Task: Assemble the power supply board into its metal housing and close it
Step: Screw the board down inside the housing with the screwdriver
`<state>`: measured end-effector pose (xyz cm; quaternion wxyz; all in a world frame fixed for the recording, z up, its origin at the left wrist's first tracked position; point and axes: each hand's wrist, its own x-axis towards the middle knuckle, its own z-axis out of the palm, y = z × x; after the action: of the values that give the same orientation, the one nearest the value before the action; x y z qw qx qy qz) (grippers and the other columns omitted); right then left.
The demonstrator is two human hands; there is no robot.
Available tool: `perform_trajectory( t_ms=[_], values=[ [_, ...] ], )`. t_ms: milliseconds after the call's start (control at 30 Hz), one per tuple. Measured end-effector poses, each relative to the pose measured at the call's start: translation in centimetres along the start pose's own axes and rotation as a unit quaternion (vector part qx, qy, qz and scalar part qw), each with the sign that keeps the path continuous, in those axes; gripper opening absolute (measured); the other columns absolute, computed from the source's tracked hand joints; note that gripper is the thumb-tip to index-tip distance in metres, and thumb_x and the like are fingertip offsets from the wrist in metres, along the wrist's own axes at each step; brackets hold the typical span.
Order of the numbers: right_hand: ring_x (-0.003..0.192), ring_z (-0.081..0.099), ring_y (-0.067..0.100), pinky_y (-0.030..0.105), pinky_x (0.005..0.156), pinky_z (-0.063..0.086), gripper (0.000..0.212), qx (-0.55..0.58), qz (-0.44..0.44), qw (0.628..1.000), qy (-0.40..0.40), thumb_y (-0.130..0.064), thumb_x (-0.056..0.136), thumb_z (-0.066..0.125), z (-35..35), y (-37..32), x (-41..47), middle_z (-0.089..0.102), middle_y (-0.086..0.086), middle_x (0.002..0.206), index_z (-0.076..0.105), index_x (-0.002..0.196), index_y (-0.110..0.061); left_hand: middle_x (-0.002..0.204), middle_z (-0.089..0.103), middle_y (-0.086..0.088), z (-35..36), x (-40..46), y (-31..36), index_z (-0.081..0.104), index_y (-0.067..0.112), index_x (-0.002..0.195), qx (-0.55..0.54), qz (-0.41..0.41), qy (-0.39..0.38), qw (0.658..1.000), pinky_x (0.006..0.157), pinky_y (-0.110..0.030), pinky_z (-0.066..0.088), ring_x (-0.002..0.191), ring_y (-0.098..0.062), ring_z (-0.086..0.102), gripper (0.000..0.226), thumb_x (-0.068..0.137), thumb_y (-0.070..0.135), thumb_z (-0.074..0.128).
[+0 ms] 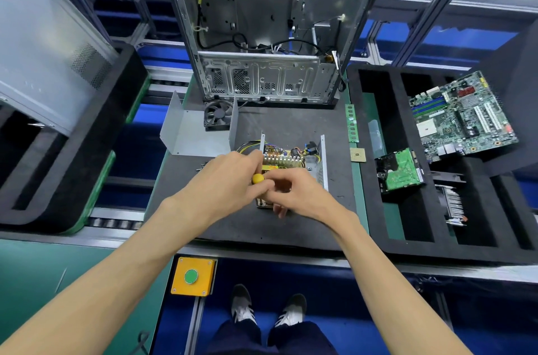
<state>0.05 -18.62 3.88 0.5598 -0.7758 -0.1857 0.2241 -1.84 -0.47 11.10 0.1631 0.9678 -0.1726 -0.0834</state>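
Head view looks down on a dark mat (291, 127) where the board (283, 161) sits inside its open metal housing (321, 157), in the middle of the bench, wires fanning out at its far left corner. Both hands meet over the near part of the board. The left hand (230, 180) is curled round a yellow-handled tool (257, 178), only the knob of the handle showing between the fingers. The right hand (294, 194) has its fingers bent down toward the near edge of the board, just beside the tool; whether it pinches anything I cannot tell. To the left of the housing lies the bent metal cover (192, 133), with a fan (218, 116) behind it. Farther off stands a computer case (262, 34), open toward the viewer. To the right, a memory stick (352, 123) and a processor chip (358, 154) lie at the mat's edge, and a black foam tray (378, 241) holds a motherboard (463, 116), a drive (398, 170) and a heatsink (454, 203). Near the viewer, a yellow box with a green button (192, 276) is fixed below the bench.
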Motion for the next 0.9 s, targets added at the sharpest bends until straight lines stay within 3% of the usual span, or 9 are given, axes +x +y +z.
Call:
perform_trajectory(
  t_ms=[133,267,400,467,533,633,733,833,900],
  values=[
    [0.058,0.069,0.019,0.038,0.053,0.062,0.022,-0.007,0.002,1.0,-0.003,-0.04,0.076,0.066,-0.3,-0.3,-0.2,0.064,-0.01,0.067,0.074,0.096,-0.036,0.087,0.06,-0.002,0.2,0.2,0.5,0.04,0.02,0.091,0.011,0.039,-0.014,0.999,0.068,-0.041,0.044,0.084,-0.032,0.058,0.027,0.098,0.038,0.058],
    [0.055,0.068,0.014,0.024,0.048,0.054,0.013,-0.011,-0.013,1.0,-0.005,-0.046,0.082,0.067,0.2,-0.9,-0.5,0.068,-0.013,0.066,0.069,0.086,-0.058,0.093,0.053,0.006,-0.2,-0.2,0.1,0.043,0.021,0.097,0.011,0.089,-0.037,0.995,0.077,-0.04,0.048,0.09,-0.025,0.059,0.017,0.098,0.03,0.057],
    [0.058,0.068,0.014,0.032,0.052,0.059,0.015,-0.068,-0.027,0.997,-0.001,-0.034,0.09,0.067,0.4,-1.1,-0.5,0.067,-0.013,0.069,0.071,0.094,-0.047,0.092,0.054,0.011,-0.1,-1.0,-0.6,0.048,0.022,0.101,0.01,0.092,-0.02,0.996,0.076,-0.038,0.05,0.088,-0.02,0.06,0.019,0.098,0.039,0.057],
    [0.061,0.062,0.013,0.039,0.059,0.057,0.009,-0.107,-0.059,0.992,0.024,-0.027,0.093,0.065,0.5,-1.2,-0.4,0.065,-0.007,0.07,0.074,0.095,-0.025,0.087,0.061,0.011,-0.3,-1.6,-1.2,0.054,0.026,0.107,-0.064,0.066,-0.004,0.996,0.073,-0.034,0.051,0.08,-0.015,0.06,0.026,0.095,0.049,0.059],
    [0.059,0.056,0.021,0.039,0.058,0.051,0.012,-0.1,-0.096,0.988,0.064,-0.033,0.095,0.063,0.7,-1.9,-0.3,0.061,0.004,0.067,0.069,0.087,-0.025,0.08,0.066,0.01,-0.6,-2.1,-2.0,0.058,0.031,0.112,-0.201,0.024,0.026,0.979,0.07,-0.028,0.052,0.073,-0.011,0.063,0.026,0.093,0.049,0.059],
    [0.05,0.056,0.023,0.041,0.051,0.056,0.013,0.038,-0.057,0.991,0.116,-0.037,0.094,0.063,1.0,-3.5,0.2,0.063,0.008,0.071,0.069,0.094,-0.025,0.078,0.07,0.004,-0.6,-2.3,-4.6,0.065,0.028,0.108,-0.323,-0.064,0.105,0.938,0.073,-0.031,0.058,0.071,-0.013,0.07,0.014,0.1,0.02,0.056],
    [0.049,0.054,0.021,0.035,0.045,0.053,0.028,0.156,-0.02,0.973,0.167,-0.036,0.094,0.062,1.5,-4.3,1.5,0.062,0.012,0.073,0.067,0.101,-0.009,0.076,0.072,-0.001,0.2,-2.1,-8.7,0.069,0.021,0.095,-0.324,-0.167,0.146,0.92,0.075,-0.037,0.062,0.068,-0.013,0.073,0.028,0.095,-0.002,0.053],
    [0.049,0.055,0.019,0.029,0.041,0.049,0.02,0.241,0.003,0.945,0.221,-0.025,0.1,0.058,2.2,-4.1,2.9,0.057,0.006,0.064,0.068,0.099,-0.008,0.073,0.072,0.0,1.9,-2.1,-12.1,0.069,0.02,0.086,-0.282,-0.23,0.146,0.92,0.078,-0.037,0.06,0.066,-0.015,0.071,0.025,0.089,-0.002,0.057],
    [0.048,0.054,0.018,0.027,0.041,0.047,0.02,0.293,0.034,0.924,0.244,-0.018,0.105,0.053,2.7,-3.7,3.7,0.054,0.002,0.061,0.068,0.099,-0.006,0.073,0.07,0.003,3.5,-2.1,-13.4,0.067,0.026,0.08,-0.241,-0.248,0.141,0.928,0.074,-0.027,0.057,0.065,-0.013,0.066,0.025,0.086,0.002,0.063]
  ],
)
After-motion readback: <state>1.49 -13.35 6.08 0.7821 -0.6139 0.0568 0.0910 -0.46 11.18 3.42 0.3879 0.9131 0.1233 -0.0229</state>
